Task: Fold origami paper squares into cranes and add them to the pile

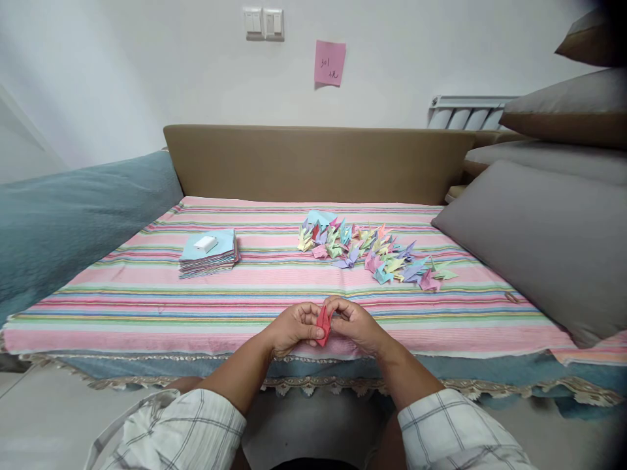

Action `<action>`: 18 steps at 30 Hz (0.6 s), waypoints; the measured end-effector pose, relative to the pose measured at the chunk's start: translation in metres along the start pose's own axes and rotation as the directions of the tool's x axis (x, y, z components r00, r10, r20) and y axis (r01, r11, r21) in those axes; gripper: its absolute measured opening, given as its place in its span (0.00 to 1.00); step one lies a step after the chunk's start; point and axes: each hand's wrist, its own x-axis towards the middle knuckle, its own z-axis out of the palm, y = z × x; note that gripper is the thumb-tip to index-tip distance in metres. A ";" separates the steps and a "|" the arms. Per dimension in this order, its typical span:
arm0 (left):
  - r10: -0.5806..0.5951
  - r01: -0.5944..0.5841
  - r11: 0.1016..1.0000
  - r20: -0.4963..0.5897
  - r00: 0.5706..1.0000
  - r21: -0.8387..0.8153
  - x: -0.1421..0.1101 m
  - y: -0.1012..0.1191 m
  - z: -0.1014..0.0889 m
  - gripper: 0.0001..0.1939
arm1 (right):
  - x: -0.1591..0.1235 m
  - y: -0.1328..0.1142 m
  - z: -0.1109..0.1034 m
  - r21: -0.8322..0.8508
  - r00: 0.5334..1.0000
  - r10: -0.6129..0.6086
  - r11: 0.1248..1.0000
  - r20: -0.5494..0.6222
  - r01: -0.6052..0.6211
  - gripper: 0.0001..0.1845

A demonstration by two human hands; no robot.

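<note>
A small piece of folded red paper (323, 324) is held between my two hands, just above the near edge of the striped cloth. My left hand (298, 328) pinches its lower left side with the thumb on top. The fingers of my right hand (353, 322) are closed on its upper right side. The paper is narrow and pointed, like a partly folded crane. Beyond my hands lies a spread of folded paper cranes (353, 247) in many colours. To the left sits a stack of square paper (206, 266), blue on top, with a small white box (205, 243) on it.
A striped cloth (147, 294) covers the sofa seat. A grey cushion (533, 248) leans at the right, with more cushions (563, 108) piled behind it. A blue-covered armrest (88, 222) bounds the left, and a brown backrest (318, 163) the back. A light blue sheet (321, 217) lies behind the cranes.
</note>
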 end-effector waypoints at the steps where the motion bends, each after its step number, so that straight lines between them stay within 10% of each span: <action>1: -0.005 0.005 1.000 0.007 1.000 0.005 0.000 0.000 0.000 0.23 | 0.000 0.000 0.000 -0.014 1.000 -0.009 1.000 0.010 0.009 0.07; 18: -0.027 0.014 0.998 -0.206 0.978 -0.065 0.003 -0.011 0.003 0.17 | -0.001 -0.004 0.006 -0.430 0.972 -0.221 0.887 -0.079 0.167 0.04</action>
